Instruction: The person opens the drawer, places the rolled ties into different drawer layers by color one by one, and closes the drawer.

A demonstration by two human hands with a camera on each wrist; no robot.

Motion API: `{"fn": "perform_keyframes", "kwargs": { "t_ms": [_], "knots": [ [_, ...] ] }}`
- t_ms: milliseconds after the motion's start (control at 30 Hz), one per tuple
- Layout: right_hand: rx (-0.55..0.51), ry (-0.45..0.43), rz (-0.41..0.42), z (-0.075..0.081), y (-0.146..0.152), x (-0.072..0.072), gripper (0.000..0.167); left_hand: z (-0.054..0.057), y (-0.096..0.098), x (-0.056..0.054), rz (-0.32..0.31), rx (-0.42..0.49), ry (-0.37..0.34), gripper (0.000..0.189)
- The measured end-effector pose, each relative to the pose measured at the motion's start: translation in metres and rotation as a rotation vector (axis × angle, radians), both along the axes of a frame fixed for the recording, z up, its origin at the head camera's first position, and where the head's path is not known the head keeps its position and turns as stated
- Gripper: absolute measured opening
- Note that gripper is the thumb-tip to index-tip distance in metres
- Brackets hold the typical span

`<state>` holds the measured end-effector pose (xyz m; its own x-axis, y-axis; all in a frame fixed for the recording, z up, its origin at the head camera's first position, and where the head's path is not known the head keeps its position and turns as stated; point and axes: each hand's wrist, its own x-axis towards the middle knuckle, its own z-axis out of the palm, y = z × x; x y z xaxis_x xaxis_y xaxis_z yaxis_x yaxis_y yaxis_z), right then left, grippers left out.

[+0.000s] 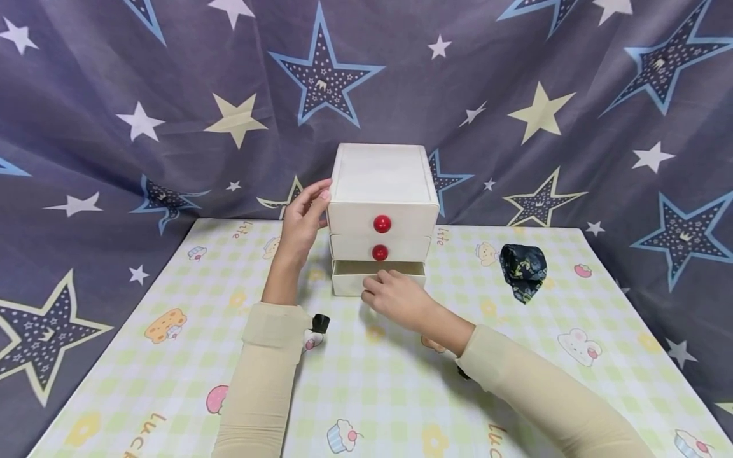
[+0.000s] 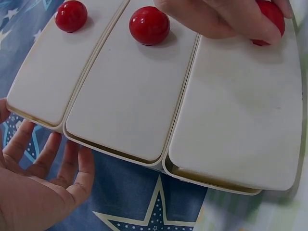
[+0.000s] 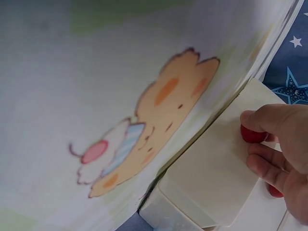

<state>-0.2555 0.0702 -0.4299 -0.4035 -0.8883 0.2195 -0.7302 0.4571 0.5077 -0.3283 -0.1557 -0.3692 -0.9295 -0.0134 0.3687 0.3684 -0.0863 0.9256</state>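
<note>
A small white drawer cabinet [image 1: 382, 173] stands at the back middle of the table, with three drawers and round red knobs. Its bottom drawer [image 1: 347, 284] is pulled part way out; the top drawer [image 2: 53, 67] and middle drawer [image 2: 122, 86] are closed. My right hand [image 1: 397, 296] pinches the bottom drawer's red knob [image 3: 253, 135] between thumb and fingers. On the cabinet's left side my left hand [image 1: 301, 224] rests its extended fingers along the wall, thumb near the top front edge.
To the right of the cabinet lies a rolled dark patterned cloth [image 1: 523, 267]. A checked tablecloth [image 1: 189, 375] with cartoon prints covers the table. Behind the cabinet hangs a dark star-patterned curtain [image 1: 389, 95].
</note>
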Motion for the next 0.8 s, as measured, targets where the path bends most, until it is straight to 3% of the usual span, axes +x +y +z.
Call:
{"fn": "perform_keyframes", "kwargs": {
  "t_ms": [800],
  "knots": [
    [-0.015,-0.012,-0.001,-0.0059,-0.0012,0.0095,0.011,0.0001,0.0007,0.0011,-0.004,0.003,0.004,0.043]
  ]
}}
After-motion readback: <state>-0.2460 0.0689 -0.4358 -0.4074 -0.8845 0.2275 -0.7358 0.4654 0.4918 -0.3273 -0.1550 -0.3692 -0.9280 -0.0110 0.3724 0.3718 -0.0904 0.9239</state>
